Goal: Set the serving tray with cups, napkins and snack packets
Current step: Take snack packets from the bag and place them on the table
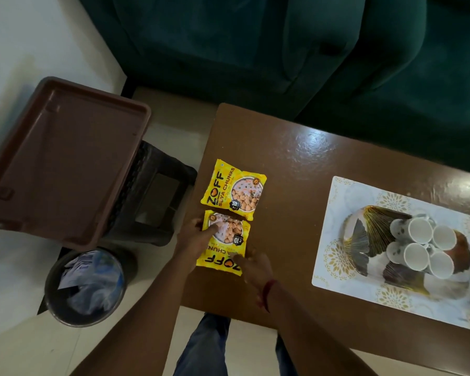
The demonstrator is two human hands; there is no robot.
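My left grip (pixel 198 238) is holding the near packet (pixel 224 241) by its left edge, thumb lying on the printed face and fingers curling at the margin. My right grip (pixel 254 264) is touching the packet's near right corner. I cannot tell whether it is pinching or only pressing. The packet is lying flat at the near left edge of the worktop (pixel 282 240).

Judgement: I am taking up this packet for the tray. Lifting it level by both edges should be keeping the contents from being crushed and from nudging the far packet (pixel 234 185), which is lying edge to edge with it.

Lettering on the near packet is facing away from me: "ZOFF", then "CHUN", the rest being covered, and a "10" badge. The far packet is reading "ZOFF", "SOYA CHUNKS" and "10".

The brown tray (pixel 65 158) is sitting on a stool (pixel 158 185) to the left, well apart and holding nothing. Four white cups (pixel 418 232) are standing clustered on a gold-printed mat (pixel 345 191) to the right.
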